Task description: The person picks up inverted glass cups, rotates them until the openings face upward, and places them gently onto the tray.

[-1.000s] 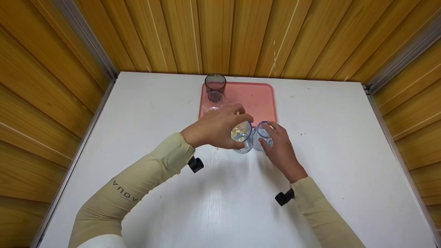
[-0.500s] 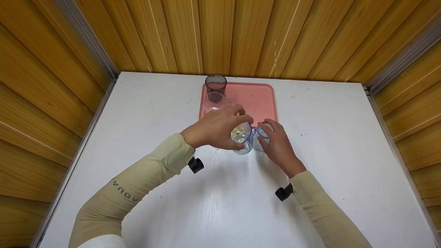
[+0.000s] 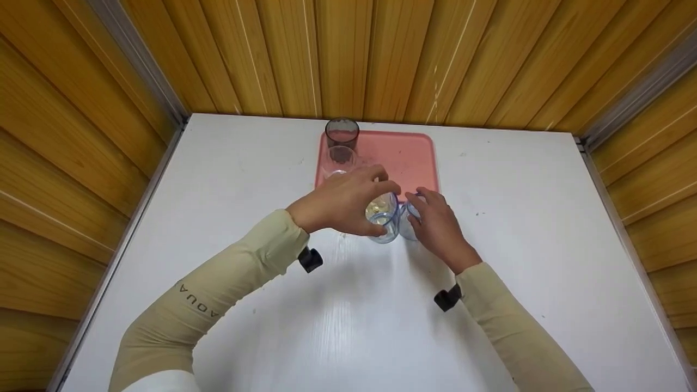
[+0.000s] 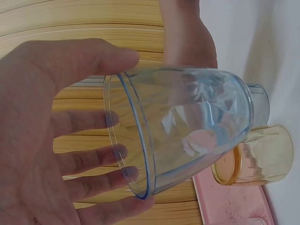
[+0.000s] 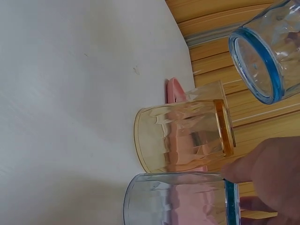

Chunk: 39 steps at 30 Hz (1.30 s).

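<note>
So we've got a pair of hands busy with glasses at the near edge of a pink tray (image 3: 405, 158). The left hand (image 3: 346, 201) is grasping a clear glass with a blue rim (image 4: 187, 136): thumb on one side of the rim, fingers spread along the other. From the right wrist view we can see this one is held up off the white table (image 3: 337, 332), mouth up, with its thick blue base pointing down. The right hand (image 3: 438, 226) has its fingers and thumb curled around the top end of an upside-down blue glass (image 5: 178, 201), so we'd call that a grip too, though most of the fingers are tucked out of sight there. That glass is standing on the table just in front of the tray. Right beside it is an amber glass (image 5: 194, 136), also bottoms-up; from our angles we can't tell if the two actually touch. Over on the tray, toward the far left corner, we have a dark grey cup (image 3: 342, 133), with a clear cup (image 3: 338, 162) just in front of it, partly hidden by the left hand. Both arms are in beige sleeves (image 3: 201, 305) with black wrist mounts (image 3: 311, 260), and wood-look panels (image 3: 348, 54) wall off the far side and both ends.
</note>
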Each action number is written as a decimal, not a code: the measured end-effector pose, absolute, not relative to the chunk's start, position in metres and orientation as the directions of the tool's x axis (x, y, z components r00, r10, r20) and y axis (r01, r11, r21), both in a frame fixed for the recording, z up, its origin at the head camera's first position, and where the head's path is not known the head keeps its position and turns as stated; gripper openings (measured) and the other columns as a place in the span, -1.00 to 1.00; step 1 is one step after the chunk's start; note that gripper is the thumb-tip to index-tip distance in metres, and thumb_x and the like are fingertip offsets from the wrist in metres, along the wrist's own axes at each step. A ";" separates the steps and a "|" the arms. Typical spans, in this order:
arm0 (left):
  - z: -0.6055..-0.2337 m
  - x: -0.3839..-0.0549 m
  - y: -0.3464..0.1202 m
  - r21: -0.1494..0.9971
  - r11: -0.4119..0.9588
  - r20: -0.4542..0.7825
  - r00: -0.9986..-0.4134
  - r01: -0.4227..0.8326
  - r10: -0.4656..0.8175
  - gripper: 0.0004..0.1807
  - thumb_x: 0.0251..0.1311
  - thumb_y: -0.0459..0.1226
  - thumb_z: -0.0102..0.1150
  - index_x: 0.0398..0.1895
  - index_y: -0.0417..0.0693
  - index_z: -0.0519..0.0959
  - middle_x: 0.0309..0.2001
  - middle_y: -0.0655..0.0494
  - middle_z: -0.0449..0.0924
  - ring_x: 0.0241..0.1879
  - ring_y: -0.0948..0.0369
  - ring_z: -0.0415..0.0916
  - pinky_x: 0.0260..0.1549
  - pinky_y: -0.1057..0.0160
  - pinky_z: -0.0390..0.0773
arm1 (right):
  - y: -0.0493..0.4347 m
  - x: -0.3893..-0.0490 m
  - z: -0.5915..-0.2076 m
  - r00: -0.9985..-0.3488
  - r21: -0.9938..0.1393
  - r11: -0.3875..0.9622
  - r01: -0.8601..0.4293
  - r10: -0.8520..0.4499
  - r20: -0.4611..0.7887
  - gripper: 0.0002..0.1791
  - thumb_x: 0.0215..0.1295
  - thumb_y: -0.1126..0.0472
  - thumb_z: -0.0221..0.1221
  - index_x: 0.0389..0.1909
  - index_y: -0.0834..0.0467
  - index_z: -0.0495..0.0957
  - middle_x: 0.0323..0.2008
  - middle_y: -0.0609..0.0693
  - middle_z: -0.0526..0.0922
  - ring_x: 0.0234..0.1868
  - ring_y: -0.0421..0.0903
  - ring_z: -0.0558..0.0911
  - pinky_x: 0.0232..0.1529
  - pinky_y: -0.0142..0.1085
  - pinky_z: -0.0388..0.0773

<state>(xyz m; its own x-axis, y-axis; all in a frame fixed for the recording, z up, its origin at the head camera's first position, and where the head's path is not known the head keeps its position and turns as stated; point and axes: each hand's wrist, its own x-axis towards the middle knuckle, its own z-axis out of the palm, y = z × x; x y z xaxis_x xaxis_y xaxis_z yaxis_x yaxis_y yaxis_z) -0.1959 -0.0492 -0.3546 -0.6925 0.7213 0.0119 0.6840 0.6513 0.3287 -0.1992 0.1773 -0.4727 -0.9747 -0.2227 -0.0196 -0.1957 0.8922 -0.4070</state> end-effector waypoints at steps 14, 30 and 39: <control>-0.353 -0.198 -0.049 0.324 0.658 0.012 -0.698 0.680 0.716 -0.31 -0.05 0.08 0.37 0.23 0.23 0.46 0.10 0.12 0.42 0.01 0.17 0.44 -0.07 0.08 0.58 | 0.180 -0.206 -0.467 -0.966 -0.351 0.915 -0.200 -0.244 -0.085 -0.39 0.29 0.25 0.22 0.36 0.07 0.33 0.39 0.16 0.28 0.39 0.19 0.30 0.34 0.07 0.32; -0.351 -0.203 -0.046 0.289 0.670 0.000 -0.700 0.684 0.714 -0.32 -0.06 0.08 0.37 0.22 0.27 0.46 0.13 0.12 0.43 0.03 0.15 0.48 -0.05 0.09 0.59 | 0.180 -0.207 -0.467 -0.969 -0.371 0.912 -0.175 -0.227 -0.099 -0.39 0.30 0.25 0.21 0.37 0.06 0.33 0.40 0.15 0.27 0.40 0.20 0.29 0.35 0.08 0.29; -0.352 -0.206 -0.045 0.286 0.661 0.020 -0.694 0.694 0.720 -0.32 -0.06 0.09 0.37 0.21 0.24 0.47 0.10 0.11 0.45 0.00 0.17 0.49 -0.05 0.11 0.59 | 0.180 -0.207 -0.466 -0.963 -0.332 0.915 -0.228 -0.262 -0.059 -0.39 0.27 0.26 0.24 0.35 0.11 0.36 0.37 0.18 0.32 0.36 0.20 0.35 0.32 0.07 0.34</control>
<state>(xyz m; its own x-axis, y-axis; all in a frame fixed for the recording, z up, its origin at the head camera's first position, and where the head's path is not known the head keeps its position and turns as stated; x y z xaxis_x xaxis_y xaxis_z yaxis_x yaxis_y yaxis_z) -0.2064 -0.0454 -0.3518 -0.6941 0.7196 0.0197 0.6935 0.6611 0.2863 -0.2075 0.1805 -0.4663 -0.9634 -0.2616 -0.0586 -0.2283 0.9153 -0.3319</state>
